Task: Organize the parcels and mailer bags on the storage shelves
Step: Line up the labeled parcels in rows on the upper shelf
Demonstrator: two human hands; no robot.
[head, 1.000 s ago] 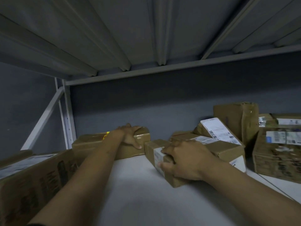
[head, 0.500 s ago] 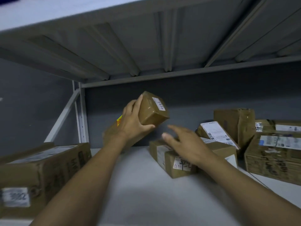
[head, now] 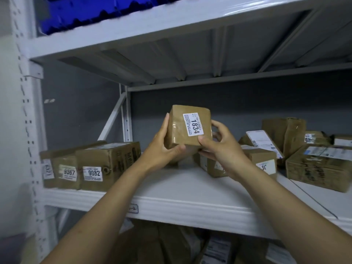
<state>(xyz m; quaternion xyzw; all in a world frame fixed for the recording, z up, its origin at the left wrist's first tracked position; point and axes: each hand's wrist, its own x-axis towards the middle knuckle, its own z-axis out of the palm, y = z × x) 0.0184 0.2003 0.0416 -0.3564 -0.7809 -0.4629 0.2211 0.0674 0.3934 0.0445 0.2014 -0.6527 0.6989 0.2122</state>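
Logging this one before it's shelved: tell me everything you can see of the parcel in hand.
The small box is brown cardboard under glossy clear tape, with a squarish end facing the camera. A white label on that end reads 1834, printed sideways, with a barcode. The box is held tilted above the shelf. The left hand grips its left side and underside; the right hand pinches its lower right corner.
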